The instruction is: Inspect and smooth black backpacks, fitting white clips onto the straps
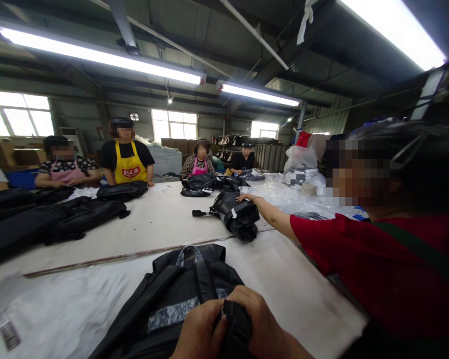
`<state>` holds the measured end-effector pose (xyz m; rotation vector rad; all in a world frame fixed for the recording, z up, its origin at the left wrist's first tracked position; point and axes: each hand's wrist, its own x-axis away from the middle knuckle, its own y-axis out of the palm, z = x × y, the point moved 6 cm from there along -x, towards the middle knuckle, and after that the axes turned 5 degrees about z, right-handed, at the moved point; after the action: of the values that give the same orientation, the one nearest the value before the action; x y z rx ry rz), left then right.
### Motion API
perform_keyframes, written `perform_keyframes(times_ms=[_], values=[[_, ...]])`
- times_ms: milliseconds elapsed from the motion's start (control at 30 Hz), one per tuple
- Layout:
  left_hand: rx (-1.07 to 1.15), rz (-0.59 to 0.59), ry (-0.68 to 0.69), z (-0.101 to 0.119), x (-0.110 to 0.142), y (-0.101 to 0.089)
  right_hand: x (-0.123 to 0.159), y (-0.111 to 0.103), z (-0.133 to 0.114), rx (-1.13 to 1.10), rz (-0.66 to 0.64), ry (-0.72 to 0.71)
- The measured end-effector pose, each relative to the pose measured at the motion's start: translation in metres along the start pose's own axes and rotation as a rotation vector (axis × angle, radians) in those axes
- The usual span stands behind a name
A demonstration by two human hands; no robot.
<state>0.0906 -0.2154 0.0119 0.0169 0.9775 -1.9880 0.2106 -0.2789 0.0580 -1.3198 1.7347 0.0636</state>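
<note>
A black backpack (205, 276) lies on the white table right in front of me, its straps and top handle facing up. Shiny grey film covers the handle and a band across the back. My left hand (202, 326) and my right hand (256, 316) are close together over its lower right part. Both are closed on a black strap (237, 324), fingers pinched along its edge. The exact spot where the fingertips meet is partly hidden.
White plastic bags (60, 314) lie at left. A co-worker in a red shirt (351, 249) reaches from the right to another black backpack (235, 212). Black bags (60, 219) are piled far left, clear plastic (280, 194) far right. Several people stand behind the table (160, 219).
</note>
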Motion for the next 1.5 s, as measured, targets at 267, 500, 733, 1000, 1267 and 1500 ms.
perform_keyframes(times_ms=[267,500,733,1000,1267,1500], values=[[0.011,0.001,0.011,0.003,-0.001,-0.003,0.000,0.002,-0.001,0.012,0.003,-0.024],[0.002,0.002,0.016,-0.005,0.001,-0.001,0.000,0.006,0.003,0.007,-0.018,-0.016],[-0.008,0.005,0.038,-0.010,0.002,0.002,0.001,0.007,0.003,0.019,-0.029,-0.017],[-0.035,0.029,0.050,-0.006,0.004,0.002,0.003,0.006,0.006,-0.013,-0.079,0.037],[-0.038,0.080,0.151,0.000,0.000,-0.002,0.001,0.002,0.005,-0.058,-0.064,0.024],[-0.157,0.110,0.302,0.022,-0.003,-0.021,-0.007,-0.007,0.006,-0.122,-0.001,0.028]])
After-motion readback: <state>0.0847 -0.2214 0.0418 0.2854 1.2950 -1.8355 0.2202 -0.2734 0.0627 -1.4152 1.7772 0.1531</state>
